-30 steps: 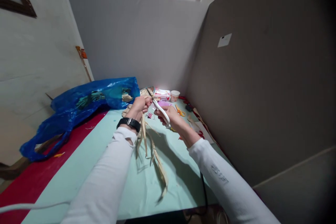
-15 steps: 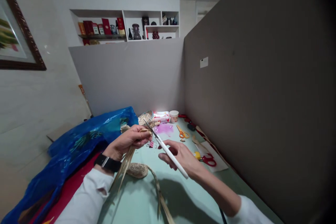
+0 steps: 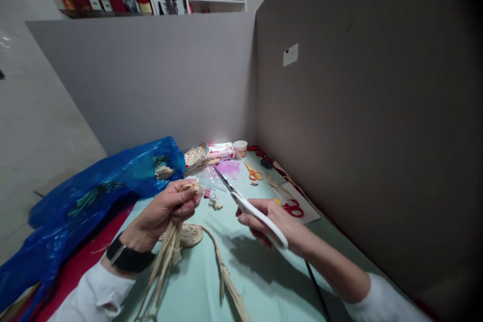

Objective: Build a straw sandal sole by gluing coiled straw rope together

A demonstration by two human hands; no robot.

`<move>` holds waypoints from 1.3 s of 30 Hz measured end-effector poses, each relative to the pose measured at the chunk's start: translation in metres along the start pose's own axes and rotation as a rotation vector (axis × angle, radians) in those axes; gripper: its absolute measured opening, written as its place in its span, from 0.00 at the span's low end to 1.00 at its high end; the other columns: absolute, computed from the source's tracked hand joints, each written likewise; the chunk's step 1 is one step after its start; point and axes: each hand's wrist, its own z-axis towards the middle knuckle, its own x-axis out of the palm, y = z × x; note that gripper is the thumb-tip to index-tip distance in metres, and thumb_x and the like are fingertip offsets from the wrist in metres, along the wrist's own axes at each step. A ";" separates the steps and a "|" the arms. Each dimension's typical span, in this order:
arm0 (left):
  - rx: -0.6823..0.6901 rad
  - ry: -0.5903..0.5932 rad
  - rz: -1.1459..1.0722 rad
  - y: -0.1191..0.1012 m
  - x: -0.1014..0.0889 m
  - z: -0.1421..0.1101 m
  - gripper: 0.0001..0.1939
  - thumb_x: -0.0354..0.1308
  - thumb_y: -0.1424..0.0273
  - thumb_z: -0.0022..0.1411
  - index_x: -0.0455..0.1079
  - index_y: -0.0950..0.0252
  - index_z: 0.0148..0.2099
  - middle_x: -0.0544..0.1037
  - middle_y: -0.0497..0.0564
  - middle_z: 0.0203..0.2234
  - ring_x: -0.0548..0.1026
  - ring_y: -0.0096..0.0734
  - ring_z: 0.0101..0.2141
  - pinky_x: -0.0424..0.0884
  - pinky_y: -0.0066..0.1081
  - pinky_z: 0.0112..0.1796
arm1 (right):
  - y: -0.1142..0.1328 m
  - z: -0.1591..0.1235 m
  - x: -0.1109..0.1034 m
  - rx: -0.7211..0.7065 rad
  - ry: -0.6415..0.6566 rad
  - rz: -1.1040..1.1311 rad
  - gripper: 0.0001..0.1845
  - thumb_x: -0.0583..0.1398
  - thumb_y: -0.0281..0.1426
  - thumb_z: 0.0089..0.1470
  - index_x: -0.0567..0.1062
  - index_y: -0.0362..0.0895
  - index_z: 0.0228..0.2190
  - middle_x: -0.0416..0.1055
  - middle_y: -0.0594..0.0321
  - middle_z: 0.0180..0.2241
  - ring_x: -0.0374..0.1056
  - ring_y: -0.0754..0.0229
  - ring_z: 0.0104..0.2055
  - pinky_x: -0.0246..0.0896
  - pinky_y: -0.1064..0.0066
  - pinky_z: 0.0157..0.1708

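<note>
My left hand (image 3: 179,201) is closed around a bundle of dried straw strands (image 3: 165,261); a pale folded end pokes out above the thumb and the long tails hang below the fist. In my right hand (image 3: 264,219) is a pair of white-handled scissors (image 3: 243,201), its blades pointing up and to the left, apart from the straw. Under the left hand lies a woven straw coil (image 3: 191,235), partly hidden. From it a braided straw cord (image 3: 219,256) runs toward the near edge. A small cut straw scrap (image 3: 216,204) rests on the table beyond the hands.
A blue plastic bag (image 3: 124,171) lies at the left over red material. Farther back are a woven basket (image 3: 196,156), a paper cup (image 3: 240,149) and orange scissors (image 3: 253,172). Red-handled scissors (image 3: 293,208) sit on white paper at the right, near a grey partition (image 3: 339,110).
The scissors have moved away from the straw bundle, to the right. A straw scrap now lies on the table beyond the hands. The head view has tilted downward.
</note>
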 end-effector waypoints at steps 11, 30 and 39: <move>-0.044 -0.054 -0.069 0.000 -0.001 -0.008 0.11 0.67 0.66 0.60 0.78 0.71 0.40 0.71 0.49 0.28 0.58 0.13 0.18 0.51 0.14 0.13 | -0.009 0.040 -0.072 0.138 -0.254 -0.765 0.15 0.63 0.35 0.61 0.74 0.42 0.48 0.75 0.57 0.43 0.72 0.54 0.43 0.69 0.59 0.42; -0.048 -0.138 -0.097 0.008 0.009 -0.007 0.14 0.66 0.61 0.61 0.73 0.67 0.33 0.69 0.45 0.19 0.58 0.14 0.15 0.53 0.13 0.12 | -0.059 0.123 -0.096 0.130 -0.337 -1.114 0.18 0.62 0.36 0.63 0.72 0.41 0.52 0.71 0.52 0.53 0.71 0.51 0.50 0.70 0.54 0.48; -0.006 -0.192 0.015 0.001 0.029 -0.013 0.12 0.67 0.64 0.58 0.68 0.60 0.39 0.69 0.42 0.22 0.59 0.16 0.17 0.49 0.14 0.14 | -0.019 0.125 0.009 -0.344 0.104 -0.971 0.14 0.61 0.36 0.64 0.74 0.42 0.48 0.74 0.57 0.48 0.73 0.54 0.47 0.71 0.55 0.48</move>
